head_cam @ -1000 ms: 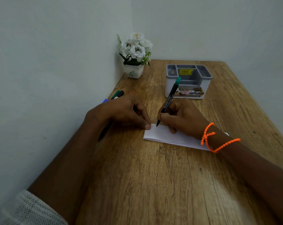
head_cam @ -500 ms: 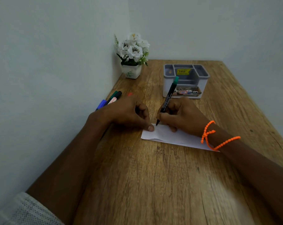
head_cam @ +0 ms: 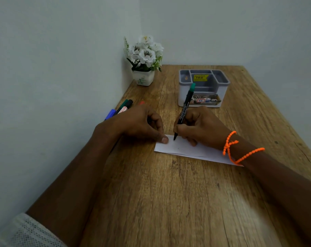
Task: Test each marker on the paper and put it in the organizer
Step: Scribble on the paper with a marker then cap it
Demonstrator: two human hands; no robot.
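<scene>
Hiding markers (head_cam: 123,108) behind left hand (head_cam: 136,124).

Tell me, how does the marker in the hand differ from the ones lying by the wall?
The green-ended marker stands tilted in the right hand, tip on the paper; the spare markers lie flat on the table, untouched. It shows whole; they are half hidden behind the left hand. All are slim pens.
</scene>
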